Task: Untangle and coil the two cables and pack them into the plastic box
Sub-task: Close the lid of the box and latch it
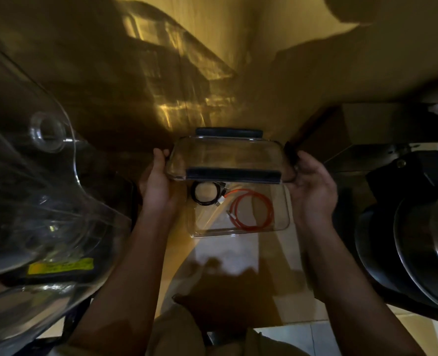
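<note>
Cables are packed: the black cable [202, 193] at ten o'clock and the orange cable [254, 210] at four lie coiled in the plastic box [282, 224]. My left hand [158, 181] and right hand [312, 186] grip the lid [228, 160] above it; I judge only closing remains.

I see a yellowish-brown tabletop [241, 255] at the centre of the frame. The clear plastic box [280, 223] sits directly on it, just above the middle of its lit patch.
</note>
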A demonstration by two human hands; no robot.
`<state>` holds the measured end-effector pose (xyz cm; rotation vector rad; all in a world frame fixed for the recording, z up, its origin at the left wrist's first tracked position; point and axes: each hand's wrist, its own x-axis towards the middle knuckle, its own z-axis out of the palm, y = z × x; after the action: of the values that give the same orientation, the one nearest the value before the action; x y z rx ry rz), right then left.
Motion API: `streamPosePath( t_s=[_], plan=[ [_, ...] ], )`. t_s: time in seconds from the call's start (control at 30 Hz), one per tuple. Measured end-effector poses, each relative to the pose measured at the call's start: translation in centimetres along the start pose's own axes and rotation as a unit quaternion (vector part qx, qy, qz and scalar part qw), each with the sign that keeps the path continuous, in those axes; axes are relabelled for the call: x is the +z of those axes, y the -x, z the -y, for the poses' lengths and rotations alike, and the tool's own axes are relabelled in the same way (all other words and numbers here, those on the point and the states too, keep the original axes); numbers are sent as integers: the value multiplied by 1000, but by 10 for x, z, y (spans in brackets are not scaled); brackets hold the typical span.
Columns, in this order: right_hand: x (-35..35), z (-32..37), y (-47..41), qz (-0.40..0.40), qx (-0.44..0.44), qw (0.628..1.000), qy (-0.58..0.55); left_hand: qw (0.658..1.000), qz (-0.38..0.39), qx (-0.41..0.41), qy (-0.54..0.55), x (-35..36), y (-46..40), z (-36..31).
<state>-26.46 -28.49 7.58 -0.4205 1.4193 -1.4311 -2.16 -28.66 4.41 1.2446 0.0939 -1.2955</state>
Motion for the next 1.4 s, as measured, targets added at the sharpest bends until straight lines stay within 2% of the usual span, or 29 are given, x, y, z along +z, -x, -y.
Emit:
streamPosePath(
  t_s=[0.13, 0.27, 0.43, 0.53, 0.63, 0.87, 0.93, 1.0, 1.1, 1.17, 1.3, 1.4],
  plan=[
    [-6, -1, 7, -21, 7, 1000, -1, 996, 77, -23, 44, -13, 1, 1],
    [-12, -6, 10, -47, 5, 998, 49, 990, 98, -63, 83, -25, 0, 3],
    [-17, -13, 9, -42, -16, 990, 135, 973, 173, -145, 55, -46, 2, 9],
    [-28, -22, 6, -20, 11, 978, 205, 963, 182, -171, 100, -49, 4, 16],
    [-35, -28, 2, 9, 30, 969, 245, 961, 179, -188, 99, -53, 7, 19],
    [-37, -32, 1, -4, 18, 948, 317, 951, 150, -239, 127, -64, 6, 30],
    [-37, -33, 2, 5, 4, 938, 346, 968, 98, -216, 80, -61, 8, 34],
    [-36, -35, 2, 4, -6, 932, 362, 987, 46, -135, -79, -60, 6, 40],
    [-37, -43, 0, -2, -29, 921, 390, 961, -10, -25, -274, -64, 5, 45],
    [-39, -48, -3, 0, -49, 910, 412, 948, -45, 13, -313, -65, 6, 46],
    [-42, -57, -10, 1, -73, 889, 452, 932, -57, 83, -349, -61, 11, 46],
    [-43, -62, -14, -4, -83, 882, 464, 924, -69, 97, -363, -58, 12, 46]
  ],
)
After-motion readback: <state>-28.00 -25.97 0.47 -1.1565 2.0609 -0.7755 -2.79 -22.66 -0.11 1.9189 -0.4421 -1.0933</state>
